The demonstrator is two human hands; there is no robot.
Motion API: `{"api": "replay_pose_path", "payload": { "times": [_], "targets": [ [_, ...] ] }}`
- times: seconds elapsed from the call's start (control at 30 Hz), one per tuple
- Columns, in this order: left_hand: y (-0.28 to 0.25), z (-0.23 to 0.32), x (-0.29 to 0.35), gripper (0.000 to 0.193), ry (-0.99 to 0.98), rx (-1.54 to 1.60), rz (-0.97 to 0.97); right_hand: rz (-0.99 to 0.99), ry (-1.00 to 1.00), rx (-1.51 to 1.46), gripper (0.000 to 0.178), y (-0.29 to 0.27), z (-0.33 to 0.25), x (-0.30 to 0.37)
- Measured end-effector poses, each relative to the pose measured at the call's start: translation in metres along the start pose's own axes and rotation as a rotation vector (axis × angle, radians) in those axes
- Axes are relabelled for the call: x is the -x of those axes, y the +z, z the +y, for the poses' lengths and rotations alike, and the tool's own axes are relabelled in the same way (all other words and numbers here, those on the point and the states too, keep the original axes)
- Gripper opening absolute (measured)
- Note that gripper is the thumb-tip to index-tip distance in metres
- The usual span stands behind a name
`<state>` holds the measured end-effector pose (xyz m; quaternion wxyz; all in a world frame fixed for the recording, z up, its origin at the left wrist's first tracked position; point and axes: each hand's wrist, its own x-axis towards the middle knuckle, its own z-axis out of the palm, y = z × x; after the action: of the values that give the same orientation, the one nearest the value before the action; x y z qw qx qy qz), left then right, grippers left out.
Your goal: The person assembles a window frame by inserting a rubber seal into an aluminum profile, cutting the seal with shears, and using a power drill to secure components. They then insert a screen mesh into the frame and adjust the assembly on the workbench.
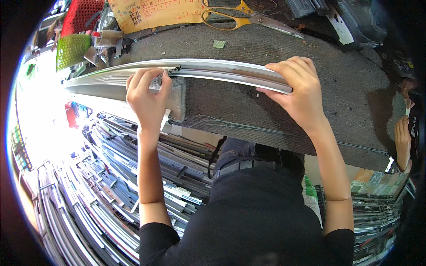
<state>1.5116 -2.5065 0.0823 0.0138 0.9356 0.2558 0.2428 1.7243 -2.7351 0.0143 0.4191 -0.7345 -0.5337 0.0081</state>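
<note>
A long silvery aluminium rail lies across a bench covered in dark grey carpet. My right hand grips the rail's right end, fingers curled over its top edge. My left hand pinches the rail near its left part, where a short dark insert shows in the channel. Left of that hand the rail runs on past the bench edge.
Yellow-handled scissors and a brown card sheet lie at the bench's far side, with a small green mesh square near them. Stacks of metal profiles fill the floor below left. Another person's hand is at the right edge.
</note>
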Motion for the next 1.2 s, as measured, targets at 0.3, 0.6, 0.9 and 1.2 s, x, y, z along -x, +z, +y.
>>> {"api": "replay_pose_path", "payload": {
  "times": [0.3, 0.6, 0.9, 1.2],
  "targets": [
    [0.000, 0.000, 0.001, 0.011, -0.041, 0.022, -0.022, -0.003, -0.054, -0.060, 0.045, 0.041, -0.027, -0.029],
    [0.000, 0.003, 0.002, 0.010, -0.088, 0.022, -0.039, -0.006, -0.059, -0.061, 0.044, 0.060, -0.035, -0.035],
    [0.005, 0.000, 0.000, 0.010, -0.066, 0.052, -0.010, 0.061, -0.068, -0.032, 0.037, 0.089, -0.045, -0.058],
    [-0.002, -0.002, 0.005, 0.009, -0.010, 0.012, -0.006, 0.008, -0.093, -0.002, 0.042, 0.079, -0.043, -0.054]
  ]
}}
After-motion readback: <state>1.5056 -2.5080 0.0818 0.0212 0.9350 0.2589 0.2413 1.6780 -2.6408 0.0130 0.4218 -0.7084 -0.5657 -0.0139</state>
